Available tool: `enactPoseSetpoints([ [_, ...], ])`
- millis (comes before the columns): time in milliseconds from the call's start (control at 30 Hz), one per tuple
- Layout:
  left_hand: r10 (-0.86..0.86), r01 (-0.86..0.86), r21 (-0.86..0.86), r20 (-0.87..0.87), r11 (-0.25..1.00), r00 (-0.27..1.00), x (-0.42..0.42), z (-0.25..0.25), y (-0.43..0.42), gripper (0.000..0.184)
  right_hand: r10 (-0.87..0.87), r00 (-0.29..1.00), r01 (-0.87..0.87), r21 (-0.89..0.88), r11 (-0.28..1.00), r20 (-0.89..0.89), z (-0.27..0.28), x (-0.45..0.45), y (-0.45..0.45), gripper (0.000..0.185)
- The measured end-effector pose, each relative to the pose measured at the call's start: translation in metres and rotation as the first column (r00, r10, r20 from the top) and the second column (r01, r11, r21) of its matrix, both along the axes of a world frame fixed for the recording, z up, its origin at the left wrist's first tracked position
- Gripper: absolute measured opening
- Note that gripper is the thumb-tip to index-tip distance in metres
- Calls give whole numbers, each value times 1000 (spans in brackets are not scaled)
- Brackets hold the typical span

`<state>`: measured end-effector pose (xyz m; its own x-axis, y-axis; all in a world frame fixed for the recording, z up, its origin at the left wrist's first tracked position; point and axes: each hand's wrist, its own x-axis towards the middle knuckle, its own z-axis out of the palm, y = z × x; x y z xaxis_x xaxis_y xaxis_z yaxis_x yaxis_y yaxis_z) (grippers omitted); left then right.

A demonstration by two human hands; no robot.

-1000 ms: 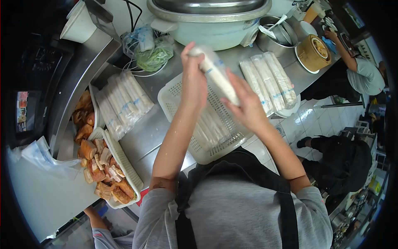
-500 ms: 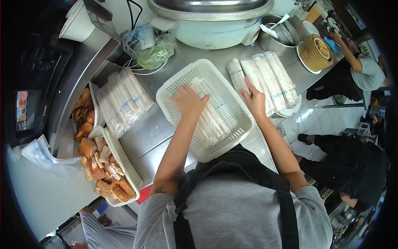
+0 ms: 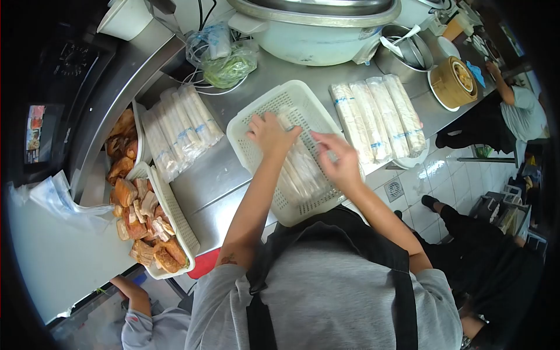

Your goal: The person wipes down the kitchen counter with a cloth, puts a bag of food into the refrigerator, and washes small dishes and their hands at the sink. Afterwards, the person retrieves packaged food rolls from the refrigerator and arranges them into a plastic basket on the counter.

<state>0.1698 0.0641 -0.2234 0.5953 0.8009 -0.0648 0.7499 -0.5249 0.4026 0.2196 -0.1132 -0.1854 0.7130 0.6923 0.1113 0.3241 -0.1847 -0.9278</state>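
Note:
A white perforated plastic basket sits at the counter's front edge, in front of my body. Inside it lie long white rolls wrapped in clear plastic, side by side. My left hand is over the basket with fingers spread, touching or just above the rolls' far end. My right hand, slightly blurred, hovers over the basket's right side; its fingers are apart and partly bent, holding nothing visible. To the right, several similar wrapped rolls with blue markings lie in a row on the counter.
More wrapped rolls lie left of the basket. Beyond them, a second basket holds roasted meat pieces. A large lidded tub, a metal pot and a bamboo steamer stand behind. Other people are at right and lower left.
My right hand has moved left, from the rolls at the right to over the basket. Those rolls now lie in an even row. My left hand stays over the basket.

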Motion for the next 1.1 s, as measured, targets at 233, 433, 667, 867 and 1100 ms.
enactPoseSetpoints([
  [233,21,202,-255,667,946,745,-15,24,-8,51,203,945,-244,-143,959,-257,-51,-5,25,76],
  [433,55,431,-402,779,808,625,-21,68,-5,48,279,835,-298,37,954,-474,-33,-13,28,60],
  [667,222,529,-529,814,663,537,-9,112,34,50,-126,884,166,51,985,-449,30,22,15,44],
  [867,-295,338,89,-316,937,902,-24,18,32,64,-370,914,404,-285,869,167,7,130,-34,62],
  [1100,-275,301,231,-137,925,952,-23,-28,33,64,-233,785,524,-415,744,574,-58,133,-39,67],
])
